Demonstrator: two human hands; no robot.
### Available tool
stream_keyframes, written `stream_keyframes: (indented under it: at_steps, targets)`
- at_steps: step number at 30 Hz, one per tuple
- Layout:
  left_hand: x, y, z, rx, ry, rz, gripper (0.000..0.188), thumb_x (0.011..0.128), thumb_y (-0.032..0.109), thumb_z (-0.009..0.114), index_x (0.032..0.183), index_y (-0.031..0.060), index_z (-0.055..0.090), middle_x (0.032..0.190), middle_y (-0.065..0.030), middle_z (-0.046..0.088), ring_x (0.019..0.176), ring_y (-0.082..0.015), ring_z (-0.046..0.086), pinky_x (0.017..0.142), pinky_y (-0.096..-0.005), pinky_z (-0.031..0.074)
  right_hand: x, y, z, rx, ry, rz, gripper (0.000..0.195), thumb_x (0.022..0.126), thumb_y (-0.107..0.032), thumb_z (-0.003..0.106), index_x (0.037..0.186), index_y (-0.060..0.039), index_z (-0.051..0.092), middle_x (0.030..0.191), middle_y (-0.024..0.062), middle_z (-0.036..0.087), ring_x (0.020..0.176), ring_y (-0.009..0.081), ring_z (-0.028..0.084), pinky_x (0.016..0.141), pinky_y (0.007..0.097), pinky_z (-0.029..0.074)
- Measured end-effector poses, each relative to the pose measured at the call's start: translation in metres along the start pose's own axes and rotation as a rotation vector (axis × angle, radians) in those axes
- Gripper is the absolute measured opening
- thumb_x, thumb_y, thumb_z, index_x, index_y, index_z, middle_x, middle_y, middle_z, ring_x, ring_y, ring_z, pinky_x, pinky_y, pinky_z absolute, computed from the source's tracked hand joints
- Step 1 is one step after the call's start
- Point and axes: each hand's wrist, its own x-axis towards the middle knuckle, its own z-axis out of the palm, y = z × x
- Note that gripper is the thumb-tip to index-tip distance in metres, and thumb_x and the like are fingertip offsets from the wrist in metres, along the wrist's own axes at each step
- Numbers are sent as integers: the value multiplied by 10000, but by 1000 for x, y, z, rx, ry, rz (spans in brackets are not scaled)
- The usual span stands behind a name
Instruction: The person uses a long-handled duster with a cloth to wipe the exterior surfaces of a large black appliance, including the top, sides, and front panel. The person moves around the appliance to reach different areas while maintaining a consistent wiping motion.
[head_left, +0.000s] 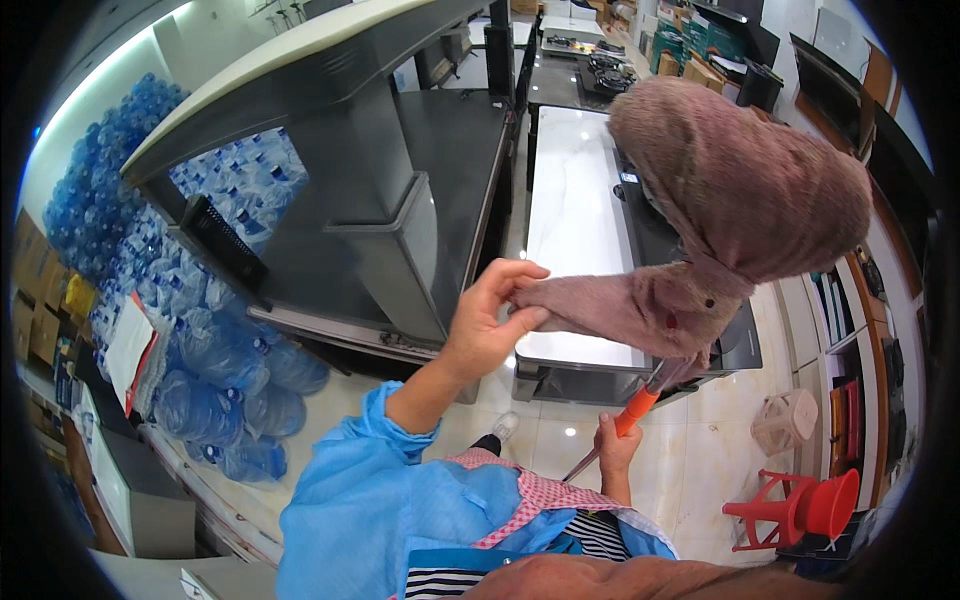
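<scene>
A long pole with an orange grip (637, 411) is in my right hand (619, 448), fingers wrapped around it low in front of me. A brownish-pink plush cloth (757, 172) covers the pole's upper end in a bulky bundle, knotted or twisted below it; whatever is under the cloth is hidden. My left hand (491, 322) pinches the end of a loose tail of this cloth between thumb and fingers, drawn out to the left. Beneath the cloth lies a white marble-look table top (577, 195) with a black panel along its right side.
A large dark-grey range hood (352, 187) stands close on the left. Beyond it, several large bagged blue water bottles (199, 409) sit on the floor. At right are a red plastic stool (772, 510), a beige stool (784, 420) and wall shelving (844, 360). Gas burners (611, 71) lie farther back.
</scene>
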Motion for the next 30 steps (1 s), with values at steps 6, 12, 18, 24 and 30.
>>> stream_keyframes:
  at_steps: [6,12,18,24,30]
  targets:
    - [-2,55,-38,688,345,629,229,763,-134,668,929,21,645,897,-82,606,731,-143,594,630,-245,494,-8,-17,58,-114,-88,-127,250,834,-128,759,678,-42,585,593,-55,505,546,43,439,495,236,364]
    - [-27,37,-81,867,526,656,275,746,-166,640,934,21,712,965,-120,590,768,-207,625,678,-267,530,-29,-6,105,-174,-166,-288,227,831,-128,764,714,-13,608,605,-39,540,566,48,470,512,239,394]
    - [-30,10,-143,1018,622,703,280,735,-181,627,921,10,713,984,-125,580,787,-222,616,678,-280,545,-32,22,147,-411,-174,-582,174,776,-102,776,795,-3,634,599,71,534,523,117,503,518,290,426]
    - [-40,-64,-224,1165,364,660,258,876,117,590,1126,63,556,1079,-119,567,949,-253,545,820,-388,457,-42,3,225,-435,-326,-751,218,701,-148,793,741,-42,606,622,128,578,543,302,600,498,367,460]
    - [-25,15,-186,1107,205,407,504,788,63,701,1263,11,540,1221,-161,551,1109,-297,552,977,-347,423,-44,-12,237,-700,-217,-978,274,675,-243,818,782,-96,614,650,67,590,553,265,611,495,369,478]
